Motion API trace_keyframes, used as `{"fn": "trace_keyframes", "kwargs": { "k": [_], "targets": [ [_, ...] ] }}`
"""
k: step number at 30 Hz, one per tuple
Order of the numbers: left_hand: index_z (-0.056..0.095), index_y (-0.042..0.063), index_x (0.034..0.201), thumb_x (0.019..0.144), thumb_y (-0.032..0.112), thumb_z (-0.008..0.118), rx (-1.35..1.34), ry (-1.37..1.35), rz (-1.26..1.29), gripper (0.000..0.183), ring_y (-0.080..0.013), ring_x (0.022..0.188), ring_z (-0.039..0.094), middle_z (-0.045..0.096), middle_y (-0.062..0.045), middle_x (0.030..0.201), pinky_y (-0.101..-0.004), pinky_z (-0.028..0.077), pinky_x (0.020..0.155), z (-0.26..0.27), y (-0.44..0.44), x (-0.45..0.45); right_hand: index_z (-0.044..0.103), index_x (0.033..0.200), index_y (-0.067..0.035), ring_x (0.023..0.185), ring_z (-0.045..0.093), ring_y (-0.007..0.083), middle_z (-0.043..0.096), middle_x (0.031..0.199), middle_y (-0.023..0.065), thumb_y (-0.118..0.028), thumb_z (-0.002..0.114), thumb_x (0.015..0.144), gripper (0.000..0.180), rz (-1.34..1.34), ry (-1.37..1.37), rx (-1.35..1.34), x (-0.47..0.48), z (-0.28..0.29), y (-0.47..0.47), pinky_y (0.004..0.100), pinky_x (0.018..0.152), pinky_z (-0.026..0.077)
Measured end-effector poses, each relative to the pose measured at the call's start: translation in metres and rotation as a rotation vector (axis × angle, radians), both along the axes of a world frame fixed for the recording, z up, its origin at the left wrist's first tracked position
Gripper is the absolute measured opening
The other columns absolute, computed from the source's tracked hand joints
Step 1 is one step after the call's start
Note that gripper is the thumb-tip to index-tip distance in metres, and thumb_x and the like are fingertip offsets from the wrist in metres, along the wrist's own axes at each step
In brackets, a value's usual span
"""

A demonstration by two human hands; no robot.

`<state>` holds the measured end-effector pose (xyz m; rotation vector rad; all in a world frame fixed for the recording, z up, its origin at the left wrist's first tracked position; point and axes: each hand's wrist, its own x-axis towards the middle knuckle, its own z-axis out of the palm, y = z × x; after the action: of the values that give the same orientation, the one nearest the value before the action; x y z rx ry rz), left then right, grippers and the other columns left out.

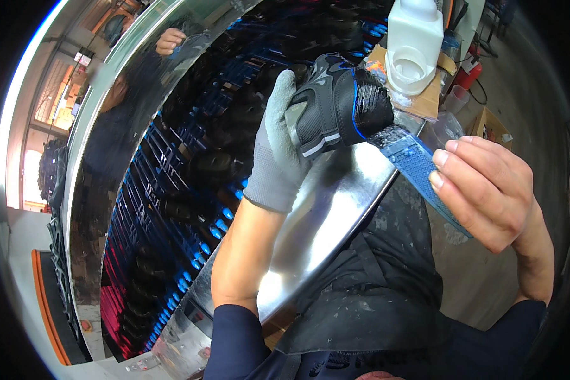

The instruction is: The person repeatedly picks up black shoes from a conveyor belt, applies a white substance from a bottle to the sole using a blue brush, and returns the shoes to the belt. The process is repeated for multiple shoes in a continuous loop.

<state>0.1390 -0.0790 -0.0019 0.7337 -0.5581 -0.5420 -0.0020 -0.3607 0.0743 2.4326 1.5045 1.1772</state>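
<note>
My left hand (279,128), in a grey knit glove with a pale coated palm, grips a black shoe upper (320,116) with a blue line around its lower edge. The upper is tipped so its glossy, wet-looking end (373,104) faces right. In my bare right hand (489,190) is a blue textured-handled brush (415,166). Its wet bristles (389,135) touch or lie right beside the lower edge of that glossy end. Below the shoe runs a shiny sheet-metal ledge (323,228).
Beyond the ledge, blue-lit rods (171,156) and several dark shoe shapes fill a machine bed. A white plastic bottle (415,38) stands on cardboard (427,107). Farther right are a red fire extinguisher (468,76) and a cardboard box (491,126). Another hand (170,42) shows at the shiny panel, possibly reflected.
</note>
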Motion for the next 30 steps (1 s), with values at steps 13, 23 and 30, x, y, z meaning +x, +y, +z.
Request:
{"fn": "trace_keyframes", "kwargs": {
  "k": [13,23,30],
  "targets": [
    [0.050,-0.001,0.161,0.116,0.056,0.044,-0.383,0.517,-0.193,0.073,-0.0343,0.123,0.074,0.070,-0.021,0.145,-0.0508,0.059,0.108,-0.026,-0.002,-0.024,0.078,0.117,0.003,0.094,0.078,0.0287,0.079,0.105,0.0184,0.005,0.080,0.081,0.036,-0.006,0.601,1.077,-0.007,-0.050,-0.010,0.0405,0.083,0.062],
    [0.047,0.002,0.167,0.107,0.055,0.061,-0.281,0.578,0.064,0.081,-0.0344,0.142,0.064,0.061,-0.023,0.160,-0.0481,0.048,0.124,-0.137,0.020,-0.067,0.078,0.108,0.005,0.091,0.077,0.0189,0.081,0.104,0.0154,-0.009,0.076,0.102,0.016,-0.112,0.901,1.493,0.074,-0.130,0.017,0.0305,0.077,0.061],
    [0.044,0.000,0.167,0.112,0.041,0.058,-0.361,0.585,-0.101,0.070,-0.0342,0.145,0.062,0.058,-0.024,0.161,-0.0482,0.048,0.125,-0.093,0.031,-0.078,0.079,0.115,0.004,0.085,0.080,0.0327,0.079,0.108,0.0208,-0.007,0.076,0.090,0.027,0.114,0.390,0.788,-0.025,-0.115,0.078,0.0383,0.069,0.064]
  ]
}}
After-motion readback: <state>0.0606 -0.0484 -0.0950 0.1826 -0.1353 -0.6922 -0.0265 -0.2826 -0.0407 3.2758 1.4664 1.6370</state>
